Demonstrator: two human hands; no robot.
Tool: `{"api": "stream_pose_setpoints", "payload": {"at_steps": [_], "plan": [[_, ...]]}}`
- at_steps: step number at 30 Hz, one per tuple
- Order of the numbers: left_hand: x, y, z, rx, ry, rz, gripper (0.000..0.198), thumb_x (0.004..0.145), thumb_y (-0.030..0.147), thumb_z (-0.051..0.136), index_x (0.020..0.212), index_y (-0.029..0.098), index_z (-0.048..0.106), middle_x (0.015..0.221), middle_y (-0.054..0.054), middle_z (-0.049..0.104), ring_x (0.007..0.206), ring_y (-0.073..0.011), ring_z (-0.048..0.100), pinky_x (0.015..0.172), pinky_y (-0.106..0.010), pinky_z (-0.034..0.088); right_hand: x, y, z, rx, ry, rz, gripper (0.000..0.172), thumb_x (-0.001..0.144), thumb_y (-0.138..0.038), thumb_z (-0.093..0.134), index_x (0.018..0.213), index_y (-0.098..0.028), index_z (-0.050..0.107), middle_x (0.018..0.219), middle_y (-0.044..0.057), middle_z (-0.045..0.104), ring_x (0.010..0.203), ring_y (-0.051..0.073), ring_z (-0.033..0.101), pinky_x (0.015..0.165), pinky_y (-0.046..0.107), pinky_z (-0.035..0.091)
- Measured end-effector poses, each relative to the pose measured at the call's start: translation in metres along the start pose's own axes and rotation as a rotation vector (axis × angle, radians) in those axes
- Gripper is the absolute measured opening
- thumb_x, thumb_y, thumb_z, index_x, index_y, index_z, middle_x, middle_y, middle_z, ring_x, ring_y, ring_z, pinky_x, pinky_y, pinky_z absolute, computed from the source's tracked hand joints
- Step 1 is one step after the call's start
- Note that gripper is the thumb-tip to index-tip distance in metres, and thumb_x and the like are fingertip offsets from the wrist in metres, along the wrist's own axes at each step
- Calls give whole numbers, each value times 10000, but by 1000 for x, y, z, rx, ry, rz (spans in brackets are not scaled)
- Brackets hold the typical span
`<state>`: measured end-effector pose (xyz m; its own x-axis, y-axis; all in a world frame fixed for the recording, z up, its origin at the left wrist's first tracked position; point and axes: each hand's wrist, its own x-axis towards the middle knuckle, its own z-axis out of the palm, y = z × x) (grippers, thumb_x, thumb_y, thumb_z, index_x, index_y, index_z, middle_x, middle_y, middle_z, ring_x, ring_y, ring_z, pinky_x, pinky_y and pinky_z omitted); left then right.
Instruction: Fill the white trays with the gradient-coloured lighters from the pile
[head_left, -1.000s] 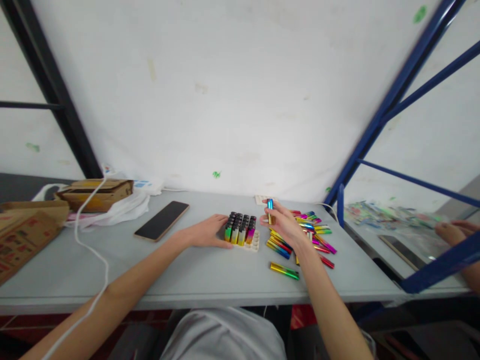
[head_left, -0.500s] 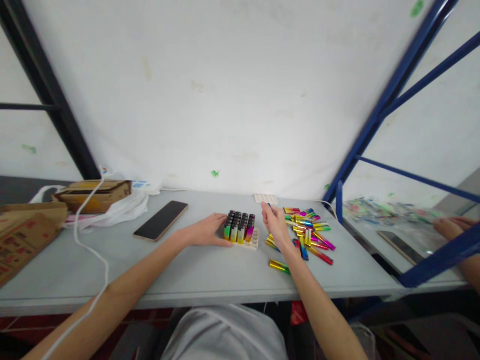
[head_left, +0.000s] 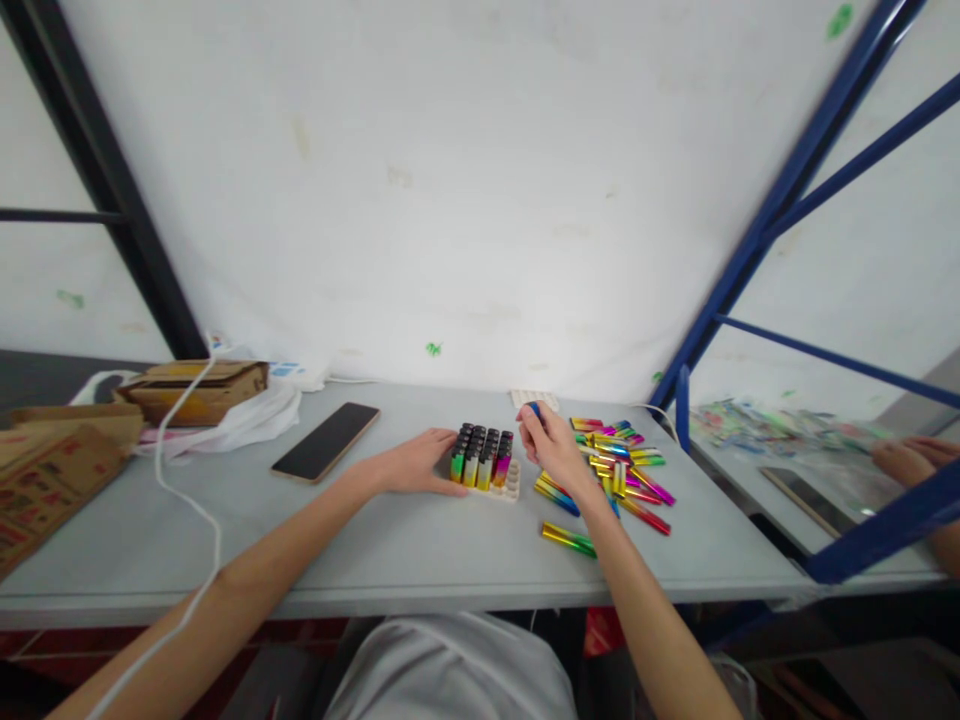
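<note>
A cream tray (head_left: 511, 490) near the middle of the grey table (head_left: 390, 545) holds several upright rainbow lighters (head_left: 480, 458) with black tops. My left hand (head_left: 412, 465) lies flat against the tray's left side, fingers stretched out. My right hand (head_left: 551, 445) is closed around a lighter (head_left: 533, 409) whose blue end sticks out above the fingers, just right of the tray. A loose heap of shiny lighters (head_left: 619, 465) lies to the right of that hand. One lighter (head_left: 568, 540) lies alone nearer the front edge.
A black phone (head_left: 325, 441) lies left of the tray. Cardboard boxes (head_left: 191, 385), a white bag (head_left: 247, 420) and a white cable (head_left: 187, 510) are at the left. A blue metal frame (head_left: 750, 250) rises at the right; another person's hand (head_left: 904, 460) is beyond it.
My right hand brought the lighter from over the heap leftward to the tray's right side. My left hand has stayed on the tray.
</note>
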<state>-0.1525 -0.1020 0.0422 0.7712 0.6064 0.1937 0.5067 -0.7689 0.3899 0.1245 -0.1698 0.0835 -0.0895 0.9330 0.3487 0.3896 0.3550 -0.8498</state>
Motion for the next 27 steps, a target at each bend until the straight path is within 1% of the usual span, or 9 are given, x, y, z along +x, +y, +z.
{"api": "stream_pose_setpoints", "payload": {"at_steps": [2,4,7,10,13,17,20,24,27], "plan": [[0,1,0,-2,-1,-6,924,807,774,769,1468,158,573,1505,-194,620,1389,-398,580,1213,-492,434,-5,-14,-10,-116,-68,-100,472,1070,-651,426,940,-227,585,833,20,641,687,161,609,651,279,484],[0,2,-1,-7,-2,-10,922,803,758,781,1468,154,574,1507,-196,619,1394,-399,577,1216,-494,435,-11,-28,-21,-313,-116,-219,457,1082,-605,460,882,-217,597,920,54,656,832,188,637,752,297,496],[0,4,-2,-17,0,-6,905,803,733,793,1466,157,578,1512,-200,617,1391,-404,579,1215,-511,437,-19,-45,-33,-566,-209,-276,490,1097,-555,480,769,-208,590,810,39,642,790,191,598,756,302,453],[-1,6,-4,-25,-3,-10,899,806,714,802,1473,156,575,1516,-198,614,1397,-402,577,1221,-504,432,-25,-54,-36,-600,-377,-193,510,1094,-530,513,722,-197,613,677,12,664,635,162,565,660,279,408],[-2,6,-5,-22,-13,-13,903,809,712,804,1480,156,570,1517,-198,612,1406,-395,570,1230,-495,421,-25,-53,-34,-523,-476,-119,458,1070,-498,574,752,-186,681,701,18,751,609,162,627,621,259,417],[-2,6,-4,-15,-9,-5,891,812,722,796,1477,172,571,1510,-188,618,1399,-395,573,1219,-504,431,-20,-38,-27,-430,-509,-63,406,1050,-477,600,811,-181,746,833,59,829,740,216,758,681,270,509],[-1,6,-4,-7,-16,-15,903,815,725,788,1476,150,569,1512,-197,612,1399,-396,572,1225,-491,423,-19,-28,-21,-331,-552,17,413,1040,-502,603,857,-171,768,887,86,844,807,243,801,720,285,568],[0,7,-3,-1,-19,-28,914,808,739,783,1472,150,568,1516,-201,606,1399,-398,570,1226,-488,421,-22,-29,-10,-458,-517,91,407,1043,-418,608,765,-159,754,751,100,812,699,234,781,659,277,549],[0,5,-2,-4,-13,-33,915,795,758,783,1459,162,580,1507,-196,615,1393,-407,574,1217,-493,430,-24,-34,-4,-550,-501,70,394,1027,-363,631,703,-172,750,643,68,764,593,209,719,622,276,510]]}}
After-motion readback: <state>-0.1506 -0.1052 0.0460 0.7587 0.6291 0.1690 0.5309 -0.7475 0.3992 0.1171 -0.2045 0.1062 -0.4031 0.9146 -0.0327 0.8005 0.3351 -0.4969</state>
